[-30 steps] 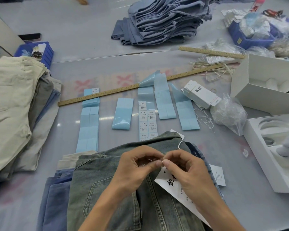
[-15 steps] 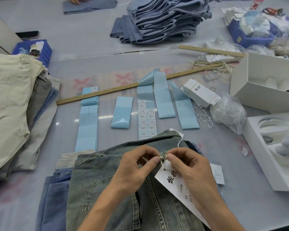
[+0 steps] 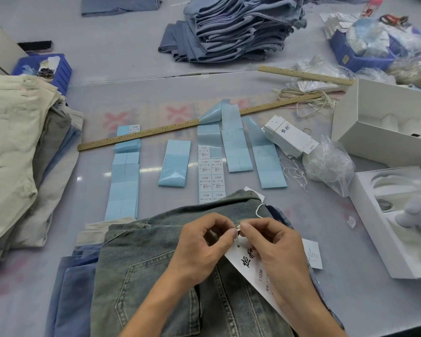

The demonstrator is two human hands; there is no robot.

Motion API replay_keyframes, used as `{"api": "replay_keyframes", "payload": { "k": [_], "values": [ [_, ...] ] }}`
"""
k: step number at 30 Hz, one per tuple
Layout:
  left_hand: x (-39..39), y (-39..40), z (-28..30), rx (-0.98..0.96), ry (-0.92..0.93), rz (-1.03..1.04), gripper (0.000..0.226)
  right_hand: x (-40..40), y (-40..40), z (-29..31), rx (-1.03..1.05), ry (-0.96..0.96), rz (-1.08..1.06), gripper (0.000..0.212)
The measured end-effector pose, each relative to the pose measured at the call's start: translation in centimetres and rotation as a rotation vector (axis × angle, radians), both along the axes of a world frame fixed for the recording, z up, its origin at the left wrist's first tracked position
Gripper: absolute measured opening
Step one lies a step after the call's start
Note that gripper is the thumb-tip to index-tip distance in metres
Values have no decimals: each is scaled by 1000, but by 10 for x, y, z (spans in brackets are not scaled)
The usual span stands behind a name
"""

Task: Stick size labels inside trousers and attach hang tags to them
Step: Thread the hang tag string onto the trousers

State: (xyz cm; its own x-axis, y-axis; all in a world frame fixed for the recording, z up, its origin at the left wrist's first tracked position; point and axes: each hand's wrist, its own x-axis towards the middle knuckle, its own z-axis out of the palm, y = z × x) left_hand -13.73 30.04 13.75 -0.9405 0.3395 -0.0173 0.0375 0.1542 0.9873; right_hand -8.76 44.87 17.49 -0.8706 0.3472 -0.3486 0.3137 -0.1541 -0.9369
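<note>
Washed grey-green jeans lie back side up on a low pile of trousers at the near edge. My left hand and my right hand meet at the waistband, both pinching the ends of a thin white tag string. A white hang tag with black characters hangs from the string and lies under my right hand. A sheet of white size labels on blue backing lies just beyond the waistband. A stack of spare hang tags sits to the right of it.
Empty blue backing strips lie across the middle, under a long wooden ruler. Beige trousers are piled at left, blue jeans at the back. White boxes, a clear bag of strings and a blue bin crowd the right.
My fingertips have shifted slightly toward the waistband while working the string ends together. The hang tag slid a little lower under my right hand.
</note>
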Motion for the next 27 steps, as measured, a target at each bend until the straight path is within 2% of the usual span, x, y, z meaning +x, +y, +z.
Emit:
{"api": "replay_keyframes", "payload": {
  "k": [16, 21, 25, 27],
  "values": [
    [0, 4, -2, 23, -5, 26, 4, 1, -1, 5, -37, 5, -39, 5],
    [2, 5, -3, 49, 13, 33, 7, 1, -3, 5, -10, 6, -26, 7],
    [3, 5, -6, 57, 49, -12, 1, 1, -2, 8, -22, -3, -11, 6],
    [1, 3, -8, 83, 96, -15, 8, 1, 0, 9, -22, -13, 33, 7]
  ]
}}
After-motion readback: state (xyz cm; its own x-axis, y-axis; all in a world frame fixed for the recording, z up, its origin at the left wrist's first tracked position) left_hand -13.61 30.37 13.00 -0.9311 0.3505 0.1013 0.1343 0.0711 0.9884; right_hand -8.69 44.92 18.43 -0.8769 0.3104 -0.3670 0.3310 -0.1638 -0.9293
